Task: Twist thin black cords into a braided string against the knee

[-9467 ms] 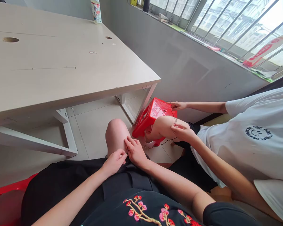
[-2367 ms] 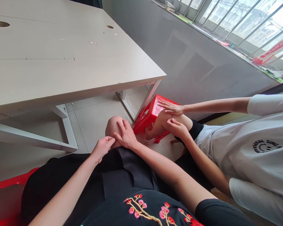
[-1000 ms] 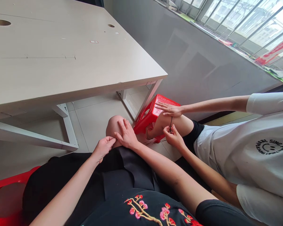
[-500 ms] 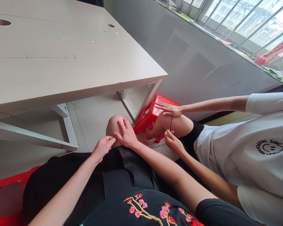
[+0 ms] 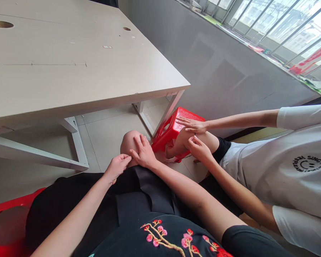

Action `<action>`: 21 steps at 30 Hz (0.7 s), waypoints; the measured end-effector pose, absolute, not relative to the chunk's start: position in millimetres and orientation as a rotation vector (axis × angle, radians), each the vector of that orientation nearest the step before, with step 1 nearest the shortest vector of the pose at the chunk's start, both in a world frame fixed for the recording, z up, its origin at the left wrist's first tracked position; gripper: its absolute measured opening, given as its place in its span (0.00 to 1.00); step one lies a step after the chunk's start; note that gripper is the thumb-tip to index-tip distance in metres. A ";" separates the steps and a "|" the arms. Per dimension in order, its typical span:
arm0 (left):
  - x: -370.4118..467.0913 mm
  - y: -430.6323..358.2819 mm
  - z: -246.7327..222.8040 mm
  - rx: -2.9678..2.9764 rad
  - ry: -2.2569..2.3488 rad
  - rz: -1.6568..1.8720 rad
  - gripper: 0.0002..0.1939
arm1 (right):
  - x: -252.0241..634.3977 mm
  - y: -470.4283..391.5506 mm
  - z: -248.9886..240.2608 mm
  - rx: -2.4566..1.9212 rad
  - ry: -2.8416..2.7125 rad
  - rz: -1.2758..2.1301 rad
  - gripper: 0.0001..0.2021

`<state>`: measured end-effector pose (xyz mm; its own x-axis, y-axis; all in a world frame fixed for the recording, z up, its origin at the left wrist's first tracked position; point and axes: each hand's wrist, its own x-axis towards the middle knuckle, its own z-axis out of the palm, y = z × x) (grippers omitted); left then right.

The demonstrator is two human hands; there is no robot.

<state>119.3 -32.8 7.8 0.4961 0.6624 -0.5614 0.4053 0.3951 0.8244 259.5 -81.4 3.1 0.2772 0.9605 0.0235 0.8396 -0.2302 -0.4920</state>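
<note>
My right hand [image 5: 143, 151] lies on my bare knee [image 5: 127, 142], its fingers spread and pressed flat against the skin. Beside it, my left hand [image 5: 118, 166] is closed in a pinch against the side of the knee, touching my right thumb. Whatever the left fingertips hold, if anything, is hidden. Black cloth [image 5: 91, 207] covers my lap, and my dark top has embroidered red and pink flowers [image 5: 163, 239].
A white table [image 5: 96, 71] stands ahead on the left. On the right, a person in a white shirt [image 5: 256, 167] rests one hand [image 5: 194, 125] on a knee and pinches with the other. A red stool [image 5: 173, 125] stands beyond.
The other person's pinching hand has moved up toward their knee, and the dark cord between their hands is mostly out of sight. My own hands have not visibly moved.
</note>
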 end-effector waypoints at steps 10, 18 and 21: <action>119.9 -32.8 9.5 1.223 1.115 0.213 0.14 | 259.1 -81.5 4.8 -2.154 -1.631 0.401 0.33; 119.6 -34.7 10.4 1.201 1.122 0.227 0.15 | 258.9 -81.0 1.8 -2.154 -1.622 0.400 0.33; 119.7 -34.6 10.4 1.197 1.120 0.228 0.14 | 259.0 -80.9 1.6 -2.149 -1.619 0.391 0.33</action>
